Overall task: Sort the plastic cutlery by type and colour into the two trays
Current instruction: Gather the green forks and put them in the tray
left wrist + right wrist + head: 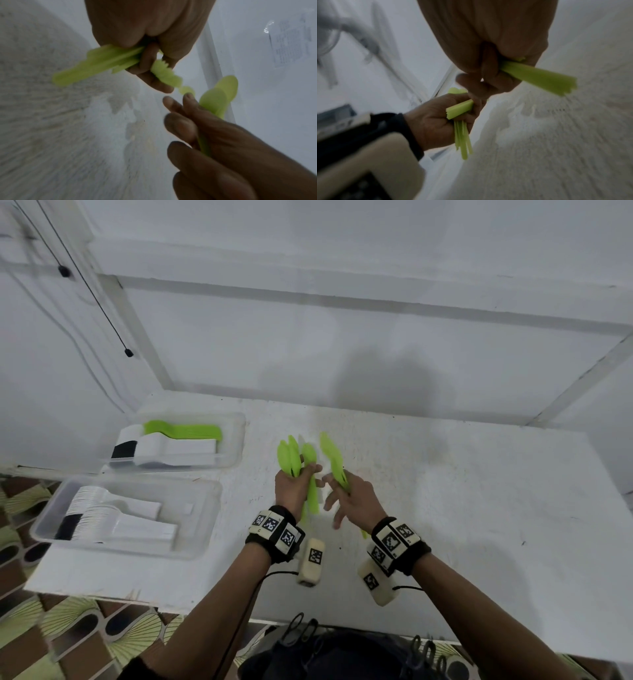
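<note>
The left hand (294,487) grips a fanned green bunch (295,455); the right hand (354,501) pinches green spoons (334,462). Loosely fanned pieces could slip onto the table (445,491), mixing types.

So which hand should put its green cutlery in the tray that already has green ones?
Probably the left hand. Its green bundle is nearer the far tray, where green cutlery lies. The right hand is farther away.

No readable text (only coded markers).
</note>
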